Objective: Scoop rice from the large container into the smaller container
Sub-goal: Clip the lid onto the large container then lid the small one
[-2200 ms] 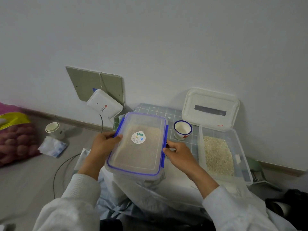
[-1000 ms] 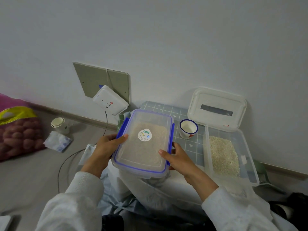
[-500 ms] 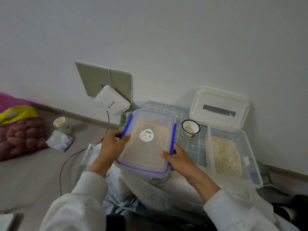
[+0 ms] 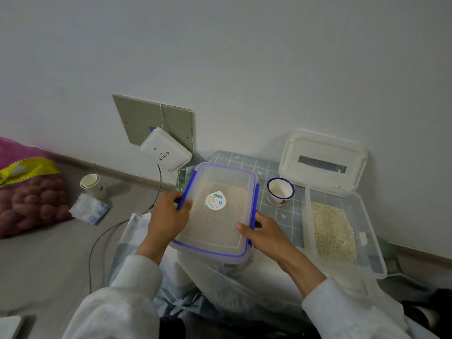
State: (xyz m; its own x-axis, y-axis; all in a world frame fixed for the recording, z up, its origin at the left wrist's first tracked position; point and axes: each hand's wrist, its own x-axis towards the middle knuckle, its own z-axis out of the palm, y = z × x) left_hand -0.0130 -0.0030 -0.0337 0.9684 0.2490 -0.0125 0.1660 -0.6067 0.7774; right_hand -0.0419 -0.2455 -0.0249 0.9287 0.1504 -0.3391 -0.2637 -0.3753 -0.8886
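A clear container with a blue-trimmed lid (image 4: 220, 231) holds rice and carries a round sticker. My left hand (image 4: 166, 216) grips its left side at the blue clip, and my right hand (image 4: 264, 232) grips its right side, thumb on the lid. To the right stands a clear open container (image 4: 371, 241) with rice in it, its white lid (image 4: 322, 160) leaning against the wall behind. A small white cup with a blue rim (image 4: 280, 192) stands between the two containers on a green tiled mat (image 4: 269, 167).
A white router (image 4: 166, 149) leans against a grey wall panel, its cable trailing over the floor. At left lie a pink mesh bag of potatoes (image 4: 27, 192), stacked paper cups (image 4: 91, 184) and a tissue pack (image 4: 89, 209). Clear plastic sheeting (image 4: 220, 289) covers my lap.
My thumbs have shifted onto the lid's edges and the container has settled slightly lower and to the right. The view has drifted a little.
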